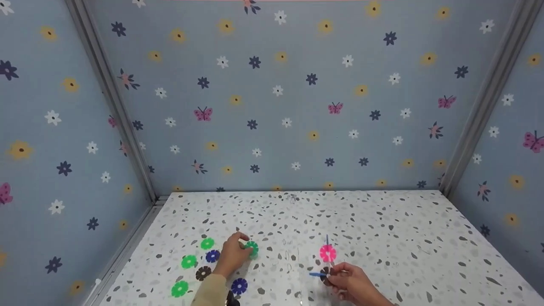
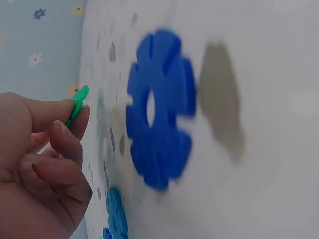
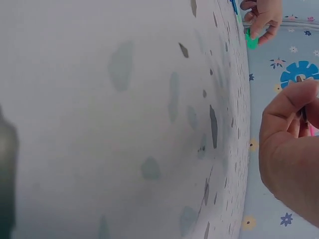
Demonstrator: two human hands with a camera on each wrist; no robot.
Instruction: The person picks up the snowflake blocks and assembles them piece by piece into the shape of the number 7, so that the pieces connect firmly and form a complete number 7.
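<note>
Linked discs [image 1: 327, 253] hung lower right of the frame, their near, dark end [image 1: 324, 280] pinched by the right hand [image 1: 352, 281]; farther off, lower left of centre, the left hand [image 1: 235, 253] pinched a green disc [image 1: 253, 250]. Joining seemed in hand, the next move probably needing careful alignment; their long axis ran up-frame, blue tip [image 1: 327, 239] away.

The fingers of the right hand [image 1: 350, 282] hide one part of the dark disc [image 1: 324, 280]. The left hand [image 1: 233, 254] covers the edge of its green disc [image 1: 254, 250]. In the right wrist view, a blurred shape [image 3: 7, 179] is cut by the left edge.
</note>
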